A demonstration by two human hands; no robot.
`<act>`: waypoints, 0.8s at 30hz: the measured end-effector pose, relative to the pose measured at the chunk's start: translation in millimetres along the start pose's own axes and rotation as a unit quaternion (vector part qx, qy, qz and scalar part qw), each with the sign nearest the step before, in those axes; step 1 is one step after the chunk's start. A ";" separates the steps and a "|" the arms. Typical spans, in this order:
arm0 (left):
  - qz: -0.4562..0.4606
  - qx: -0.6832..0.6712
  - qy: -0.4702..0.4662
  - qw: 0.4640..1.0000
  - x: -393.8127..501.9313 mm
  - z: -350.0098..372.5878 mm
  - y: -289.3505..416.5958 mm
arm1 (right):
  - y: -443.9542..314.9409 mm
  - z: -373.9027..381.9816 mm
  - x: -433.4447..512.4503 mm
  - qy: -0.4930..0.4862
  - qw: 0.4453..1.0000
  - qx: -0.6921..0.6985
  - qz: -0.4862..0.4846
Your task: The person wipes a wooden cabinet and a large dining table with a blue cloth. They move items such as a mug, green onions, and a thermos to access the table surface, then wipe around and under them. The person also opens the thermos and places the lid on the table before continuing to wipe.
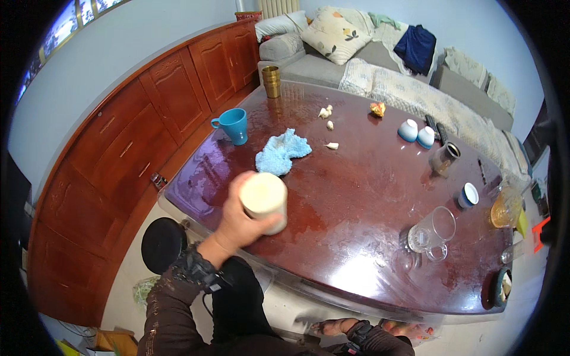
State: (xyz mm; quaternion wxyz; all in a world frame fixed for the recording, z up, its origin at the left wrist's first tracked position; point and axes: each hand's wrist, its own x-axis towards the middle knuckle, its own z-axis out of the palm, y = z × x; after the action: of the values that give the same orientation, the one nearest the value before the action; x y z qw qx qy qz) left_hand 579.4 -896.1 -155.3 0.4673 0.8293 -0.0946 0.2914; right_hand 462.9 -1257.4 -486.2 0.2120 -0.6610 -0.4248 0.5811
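Note:
My left hand (236, 218) grips a cylindrical container with a cream-coloured lid (263, 192) over the near left part of the table; the lid faces up towards me. Just beyond it lies a crumpled light-blue cloth (281, 152). A blue mug (234, 126) stands past the cloth, near the left edge. My right hand (336, 327) is low in the picture, below the table's near edge. Its fingers are darkened by shadow and blurred, so whether they hold anything is unclear.
The glossy dark-red table (347, 200) has wet patches. On it are a brass-coloured cup (271, 82), garlic cloves (331, 145), two upturned small cups (408, 130), a glass mug (429, 231) and a glass pitcher (506, 207). A black round stool (164, 245) stands left.

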 end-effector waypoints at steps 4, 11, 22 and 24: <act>-0.051 0.112 0.148 0.981 7.1 -65.2 -53.8 | -62.5 -32.9 -34.9 0.054 0.998 -0.009 0.028; -0.097 0.154 0.284 0.941 29.6 -132.3 -107.6 | -180.1 -63.6 -102.5 0.224 0.973 -0.062 -0.011; -0.224 0.175 0.439 0.852 -115.3 -280.4 -113.8 | -215.1 -102.3 -255.8 0.780 0.500 -0.374 -0.035; -0.263 0.132 0.461 0.837 -160.7 -303.2 -126.3 | -206.0 -117.9 -267.9 0.813 0.452 -0.367 0.009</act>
State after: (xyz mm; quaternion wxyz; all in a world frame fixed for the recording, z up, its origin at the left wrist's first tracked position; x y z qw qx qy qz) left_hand 383.3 -594.0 -218.8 0.4016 0.6464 0.3930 0.5163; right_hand 519.5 -1335.5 -141.5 0.1937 -0.8528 -0.2274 -0.4283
